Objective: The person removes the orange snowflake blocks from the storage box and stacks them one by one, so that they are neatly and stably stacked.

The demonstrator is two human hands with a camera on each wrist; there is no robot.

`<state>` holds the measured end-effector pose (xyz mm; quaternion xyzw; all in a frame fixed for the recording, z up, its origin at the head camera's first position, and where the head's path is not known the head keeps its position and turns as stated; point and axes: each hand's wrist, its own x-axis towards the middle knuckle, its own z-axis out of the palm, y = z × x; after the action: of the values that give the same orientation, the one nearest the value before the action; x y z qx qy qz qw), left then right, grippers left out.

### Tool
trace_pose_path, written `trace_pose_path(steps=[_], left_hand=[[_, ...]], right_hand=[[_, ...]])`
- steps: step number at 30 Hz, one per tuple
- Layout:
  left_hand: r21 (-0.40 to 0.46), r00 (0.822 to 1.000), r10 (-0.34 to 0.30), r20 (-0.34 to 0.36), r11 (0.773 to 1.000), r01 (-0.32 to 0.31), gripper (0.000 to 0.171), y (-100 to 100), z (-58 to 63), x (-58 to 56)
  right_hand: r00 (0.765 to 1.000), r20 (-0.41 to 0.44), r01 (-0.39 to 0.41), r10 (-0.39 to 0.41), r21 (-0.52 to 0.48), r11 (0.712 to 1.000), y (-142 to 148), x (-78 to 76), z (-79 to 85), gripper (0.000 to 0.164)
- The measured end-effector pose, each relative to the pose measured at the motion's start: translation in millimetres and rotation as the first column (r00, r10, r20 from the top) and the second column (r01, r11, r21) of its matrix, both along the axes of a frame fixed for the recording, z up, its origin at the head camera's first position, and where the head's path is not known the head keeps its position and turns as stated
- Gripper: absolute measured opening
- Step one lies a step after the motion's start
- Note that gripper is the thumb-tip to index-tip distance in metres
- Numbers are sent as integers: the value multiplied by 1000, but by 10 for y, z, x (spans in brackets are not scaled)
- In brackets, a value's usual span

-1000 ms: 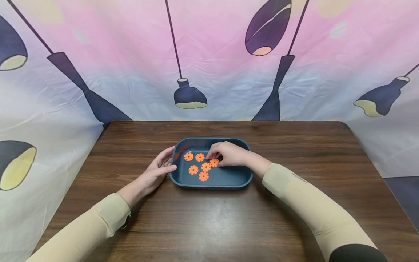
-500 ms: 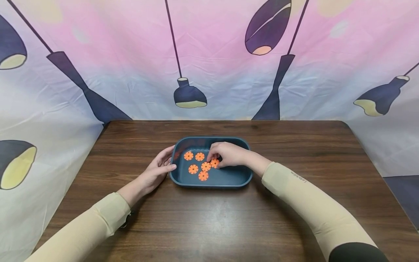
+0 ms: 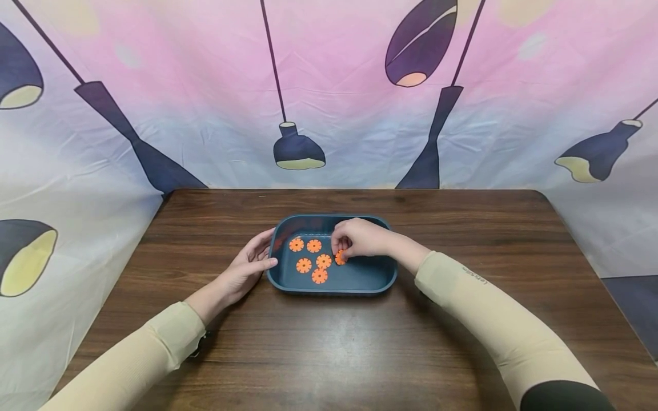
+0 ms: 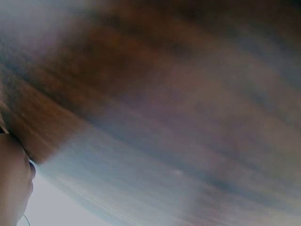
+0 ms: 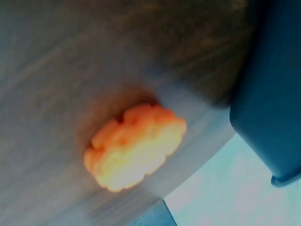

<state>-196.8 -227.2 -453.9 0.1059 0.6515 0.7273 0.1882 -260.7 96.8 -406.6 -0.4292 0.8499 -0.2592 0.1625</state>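
A dark blue rectangular tray [image 3: 367, 279] with rounded corners sits on the table, several flat orange notched discs [image 3: 304, 266] lying on its floor. At its left end my left hand [image 3: 244, 269] holds the wall, thumb at the rim and fingers along the outside. My right hand [image 3: 362, 237] reaches into the tray and pinches one orange notched disc [image 3: 340, 258] between thumb and fingers, just right of the others. The fingers partly cover that disc. The right wrist view has a blurred orange scalloped shape [image 5: 136, 147] beside the tray's blue outer wall [image 5: 273, 80].
The dark wood-grain table [image 3: 339, 354] runs back to a hanging cloth [image 3: 349, 114] printed with lamps. Both forearms wear pale sleeves [image 3: 478, 308]. The left wrist view gives mostly blurred table.
My right hand has drawn slightly right and up, and the pinched disc has come away from the neighbouring disc and tilted. The left hand and tray hold still.
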Motion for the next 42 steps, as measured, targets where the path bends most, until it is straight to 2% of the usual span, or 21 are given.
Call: trace_pose_path(steps=[9,16,22,33,42], left_hand=[[-8,1000,8,7,1000,-8,74,1,4,6],[-6,1000,5,3,1000,-5,74,-7,-3,5],[-3,1000,4,2,1000,-4,74,-7,-2,7],[-1,1000,-4,6,1000,4,73,-15,2,2],[3,1000,3,7,1000,-3,72,-7,6,2]], right_hand=[[999,2,32,-32,-52,998,165,-22,187,2],[995,3,99,-99,-82,992,345,-8,354,4],[988,40,153,-149,-126,980,547,24,437,8],[966,80,257,-246,-177,950,999,115,468,8],[936,173,336,-307,-173,926,1327,208,415,8]])
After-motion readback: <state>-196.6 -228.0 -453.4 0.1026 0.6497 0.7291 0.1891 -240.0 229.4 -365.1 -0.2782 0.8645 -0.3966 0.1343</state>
